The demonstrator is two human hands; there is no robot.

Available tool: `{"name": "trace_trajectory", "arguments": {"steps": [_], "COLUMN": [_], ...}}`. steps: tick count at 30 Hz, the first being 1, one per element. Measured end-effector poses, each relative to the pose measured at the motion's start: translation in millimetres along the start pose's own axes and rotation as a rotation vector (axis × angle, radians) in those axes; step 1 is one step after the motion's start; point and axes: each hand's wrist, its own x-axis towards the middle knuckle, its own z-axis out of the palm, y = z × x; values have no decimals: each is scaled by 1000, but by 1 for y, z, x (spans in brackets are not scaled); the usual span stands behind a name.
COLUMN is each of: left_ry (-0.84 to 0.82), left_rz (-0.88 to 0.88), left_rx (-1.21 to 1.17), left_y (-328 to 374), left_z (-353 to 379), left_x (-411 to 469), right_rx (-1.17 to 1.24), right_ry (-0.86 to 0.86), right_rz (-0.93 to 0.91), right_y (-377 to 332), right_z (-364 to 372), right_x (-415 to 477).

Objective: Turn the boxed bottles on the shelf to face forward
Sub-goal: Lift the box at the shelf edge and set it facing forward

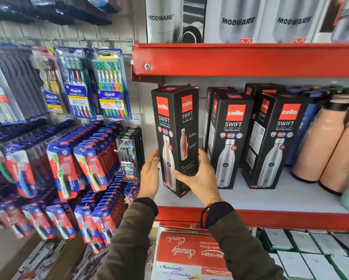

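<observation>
Three black "cello SWIFT" bottle boxes stand in the front row on the white shelf (pixel 290 197). The leftmost box (pixel 174 126) is turned corner-on, so two of its printed sides show. My left hand (pixel 149 176) presses its left side low down, and my right hand (pixel 200 174) wraps its right side with the thumb across the front. The middle box (pixel 229 138) and the right box (pixel 276 138) stand with their picture sides towards me, slightly angled. More black boxes (pixel 256 89) stand behind them, mostly hidden.
Peach-coloured bottles (pixel 321 142) stand loose at the shelf's right end. A red shelf edge (pixel 240 59) runs above, with Modware boxes on top. Toothbrush packs (pixel 109 83) hang on the left wall. Red boxes (pixel 189 251) lie on the shelf below.
</observation>
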Motion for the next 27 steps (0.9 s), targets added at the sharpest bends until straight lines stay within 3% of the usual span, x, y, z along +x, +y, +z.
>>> {"name": "trace_trajectory", "arguments": {"steps": [3,8,12,27], "left_ry": [-68,-96,-101,-59], "left_rz": [-101,-12,91,145], "left_rx": [30,31,20,95], "left_y": [-1,-3,-1,-19], "left_z": [0,0,5,17], "left_x": [4,-1,-10,-15], "right_rx": [16,22,12,67], "right_ry": [-63,-170,-143,-112], "right_rz": [-30,-33,-67,8], "right_y": [3,9,12,24], "right_z": [-2,-5,-7,-2], "right_x": [3,6,8,9]}}
